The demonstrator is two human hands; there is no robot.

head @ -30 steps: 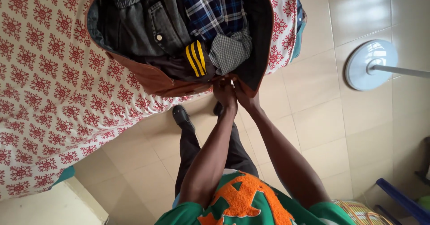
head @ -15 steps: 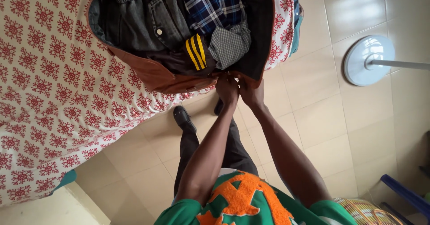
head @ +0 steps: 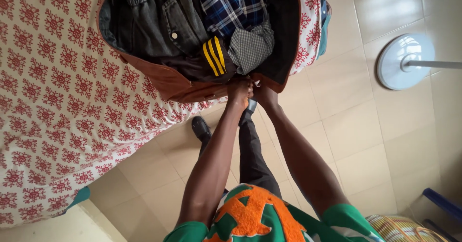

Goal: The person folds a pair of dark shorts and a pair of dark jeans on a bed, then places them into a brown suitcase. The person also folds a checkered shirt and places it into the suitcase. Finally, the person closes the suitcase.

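A brown bag (head: 166,80) lies open on a bed, packed with dark jeans (head: 159,25), a blue plaid shirt (head: 231,3), a small-check grey cloth (head: 250,49) and a black garment with yellow stripes (head: 214,56). Both hands meet at the bag's near corner. My left hand (head: 240,89) pinches the brown rim just below the striped garment. My right hand (head: 263,94) grips the rim right beside it, at the dark inner flap. What the fingertips hold is too small to tell.
The bed wears a white sheet with red snowflake motifs (head: 57,92), and its edge runs diagonally over a beige tiled floor (head: 346,136). A standing fan's round white base (head: 403,61) sits at right. A blue chair frame (head: 440,201) is at bottom right. My black shoe (head: 201,128) is by the bed.
Both hands stay clamped together at the bag's corner, now a little higher. One leg has stepped forward under the hands. The view has shifted slightly.
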